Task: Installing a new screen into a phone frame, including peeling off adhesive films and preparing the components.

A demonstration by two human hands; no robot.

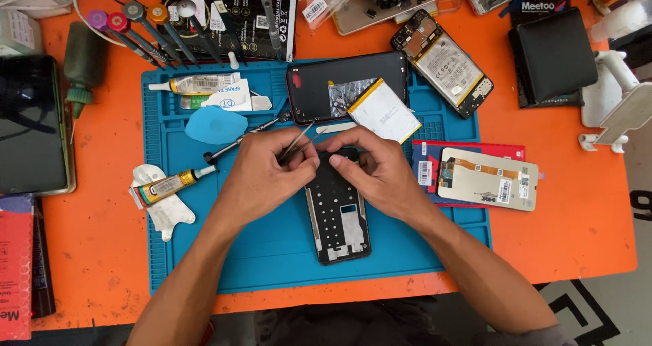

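Head view: both hands meet over the top end of a black phone frame (337, 213), which lies lengthwise on the blue mat (272, 251) near its middle. Left hand (261, 176) pinches tweezers (297, 144), tips pointing down toward the frame's top edge. Right hand (377, 171) has fingers curled, fingertips pressing on the frame's top end, just beside the tweezer tips. The two hands are touching or nearly so; can't tell which.

Around them on the mat: a black screwdriver (244, 139) just left of the left hand, a blue pick (216, 124) above it, a white glue tube (197, 83) at the mat's upper left. A yellow glue tube (170, 183) lies on a white rag (163, 210) across the mat's left edge. Above the hands, a dark phone back (339, 81) with a white battery (384, 110) leaning across it. Right of the right hand, a display panel (487, 177) face down on a red-blue pack (424, 157). An opened phone (441, 62) sits on the orange table (577, 230) top right, a row of screwdrivers (146, 27) top left.
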